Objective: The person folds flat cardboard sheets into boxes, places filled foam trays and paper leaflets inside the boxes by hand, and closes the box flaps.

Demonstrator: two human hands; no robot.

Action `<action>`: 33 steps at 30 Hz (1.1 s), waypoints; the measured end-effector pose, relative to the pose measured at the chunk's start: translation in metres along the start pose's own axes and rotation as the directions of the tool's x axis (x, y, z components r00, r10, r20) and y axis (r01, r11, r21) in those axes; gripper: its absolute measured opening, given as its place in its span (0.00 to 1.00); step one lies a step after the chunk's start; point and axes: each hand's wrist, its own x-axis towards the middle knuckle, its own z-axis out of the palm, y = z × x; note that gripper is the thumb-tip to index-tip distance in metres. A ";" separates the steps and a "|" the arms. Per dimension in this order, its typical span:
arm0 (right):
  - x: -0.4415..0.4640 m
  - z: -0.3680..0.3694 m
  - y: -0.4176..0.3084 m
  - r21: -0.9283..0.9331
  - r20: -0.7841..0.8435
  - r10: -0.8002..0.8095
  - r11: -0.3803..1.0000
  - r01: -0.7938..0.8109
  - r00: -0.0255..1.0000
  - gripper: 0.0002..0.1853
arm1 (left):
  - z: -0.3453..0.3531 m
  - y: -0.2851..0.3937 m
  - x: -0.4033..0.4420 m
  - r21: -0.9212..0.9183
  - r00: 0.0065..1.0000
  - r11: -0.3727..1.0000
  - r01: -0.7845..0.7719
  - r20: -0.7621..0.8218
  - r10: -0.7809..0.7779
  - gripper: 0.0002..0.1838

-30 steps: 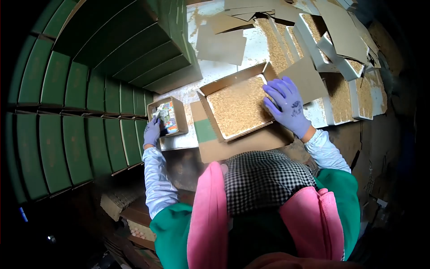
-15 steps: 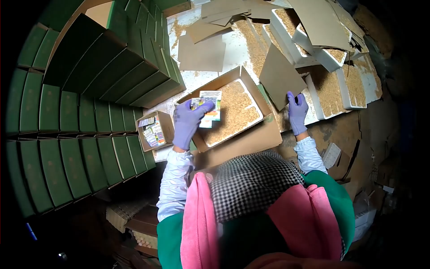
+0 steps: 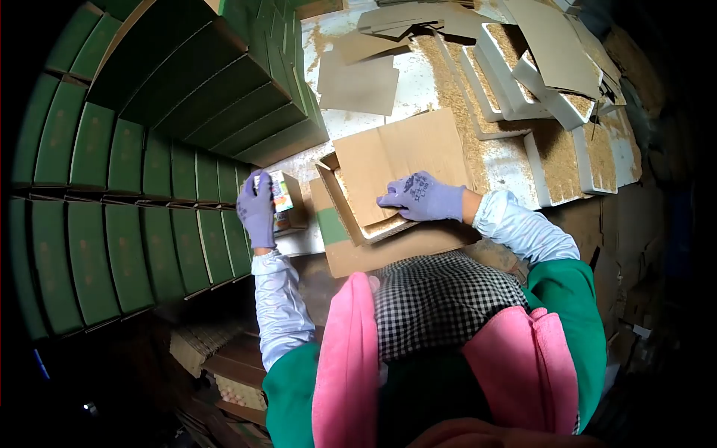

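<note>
My right hand [image 3: 426, 197], in a purple glove, is closed on the lower part of a brown cardboard sheet [image 3: 407, 153]. The sheet lies slanted over the open box [image 3: 346, 213], covering most of the grainy filling, which shows only along the left and lower edges. At the left, my left hand [image 3: 256, 209] reaches over the small carton [image 3: 296, 207] of printed cards [image 3: 281, 196]. Its fingers are bent at the cards, and whether they grip any is hidden.
Green boxes [image 3: 123, 157] stand stacked along the left. Loose cardboard pieces [image 3: 358, 84] lie behind the box. White trays [image 3: 556, 168] with grainy filling stand at the right, some under a large cardboard sheet [image 3: 549, 56].
The cardboard sheet has moved from the right onto the box, with my right hand on it. My left hand has gone back from above the box, where it held cards, to the small carton.
</note>
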 end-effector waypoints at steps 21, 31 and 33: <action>-0.028 -0.019 0.076 0.329 0.175 0.337 0.865 -0.377 0.925 0.39 | 0.156 0.018 -0.101 -0.462 0.859 0.799 0.385 0.497 -0.126 0.42; -0.036 -0.002 0.045 0.993 -0.037 0.705 -0.055 0.107 0.708 0.43 | 0.080 0.031 -0.052 -0.468 0.821 0.828 0.308 0.571 0.018 0.38; -0.037 -0.046 0.048 0.956 -0.080 0.737 -0.134 0.262 0.671 0.29 | 0.022 0.074 0.000 -0.592 0.927 0.806 -0.028 0.285 0.242 0.37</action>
